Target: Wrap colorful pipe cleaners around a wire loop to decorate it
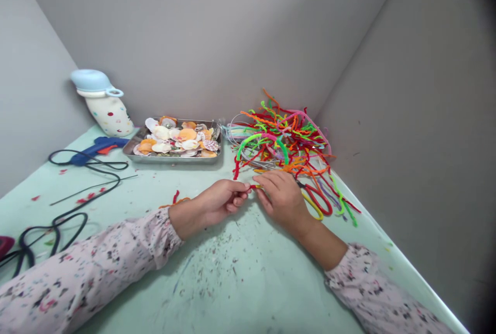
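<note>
Above the middle of the table, a short red and yellow pipe cleaner [253, 186] stretches between my two hands. My left hand [220, 203] pinches its red end between thumb and forefinger, the other fingers curled in. On the yellow end, the fingers of my right hand [284, 200] close from above and partly hide it. Scissors [321, 200] with red and yellow handles lie just beyond my right hand, which covers part of them. Behind both hands is a tangled heap of colourful pipe cleaners [279, 140], with a green and pink one arching at its front.
A metal tray [174, 160] of seashells [188, 135] stands at the back. Left of it are a blue glue gun [91, 151], its looping black cord [58, 220] and a white bottle [110, 114] with a blue cap. Orange and red pipe cleaner pieces [175, 199] lie by my left wrist. Grey walls [217, 39] enclose the table.
</note>
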Demonstrator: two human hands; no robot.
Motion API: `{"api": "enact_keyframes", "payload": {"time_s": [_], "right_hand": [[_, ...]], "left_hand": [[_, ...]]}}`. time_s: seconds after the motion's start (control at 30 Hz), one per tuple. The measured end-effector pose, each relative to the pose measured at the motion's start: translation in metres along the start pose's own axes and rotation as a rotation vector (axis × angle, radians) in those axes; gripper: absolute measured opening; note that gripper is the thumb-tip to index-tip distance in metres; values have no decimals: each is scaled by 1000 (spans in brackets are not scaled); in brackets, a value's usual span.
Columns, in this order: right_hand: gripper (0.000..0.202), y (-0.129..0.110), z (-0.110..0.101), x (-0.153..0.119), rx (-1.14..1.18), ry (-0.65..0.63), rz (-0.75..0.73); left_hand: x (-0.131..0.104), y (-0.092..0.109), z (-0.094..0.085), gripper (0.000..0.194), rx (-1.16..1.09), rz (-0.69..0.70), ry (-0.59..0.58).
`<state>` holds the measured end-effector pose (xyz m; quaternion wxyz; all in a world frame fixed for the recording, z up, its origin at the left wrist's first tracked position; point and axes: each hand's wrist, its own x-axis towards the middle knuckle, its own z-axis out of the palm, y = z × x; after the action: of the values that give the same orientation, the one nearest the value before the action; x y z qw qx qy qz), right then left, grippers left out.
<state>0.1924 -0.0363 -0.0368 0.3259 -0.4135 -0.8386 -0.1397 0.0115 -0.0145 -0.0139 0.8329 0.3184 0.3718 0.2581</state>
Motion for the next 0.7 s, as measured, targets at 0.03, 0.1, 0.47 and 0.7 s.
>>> {"api": "enact_keyframes", "payload": {"time_s": [0.03, 0.1, 0.47, 0.7], "right_hand": [[27, 0, 0, 0, -5, 11, 4], [27, -1, -1, 1, -10, 48, 16], [14, 2, -1, -2, 304, 202, 501], [28, 0, 4, 1, 906, 66, 783]], "left_hand": [[0, 0, 0, 14, -7, 1, 2], [0, 1, 0, 13, -23, 15, 6], [-2, 0, 4, 10, 3, 155, 42], [1, -8, 3, 9, 56, 181, -22]]}}
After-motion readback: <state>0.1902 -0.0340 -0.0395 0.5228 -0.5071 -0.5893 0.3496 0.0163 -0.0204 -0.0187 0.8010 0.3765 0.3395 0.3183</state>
